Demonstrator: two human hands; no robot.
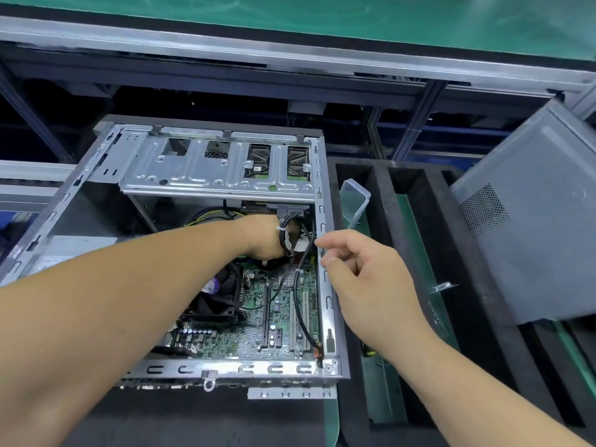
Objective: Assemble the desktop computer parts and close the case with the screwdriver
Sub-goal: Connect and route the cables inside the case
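My left hand (269, 237) grips cables (292, 221) inside the open case (322, 285); right hand (364, 272) hovers loosely curled, empty. Board (283, 321) fitted; panel (532, 221) still off.

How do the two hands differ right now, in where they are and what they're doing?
The left hand reaches inside the open computer case, against the cable bundle; the right hand is over the case's right edge. The left hand's fingers are hidden behind cables; the right hand's fingers are loosely curled, holding nothing visible. Both are bare.
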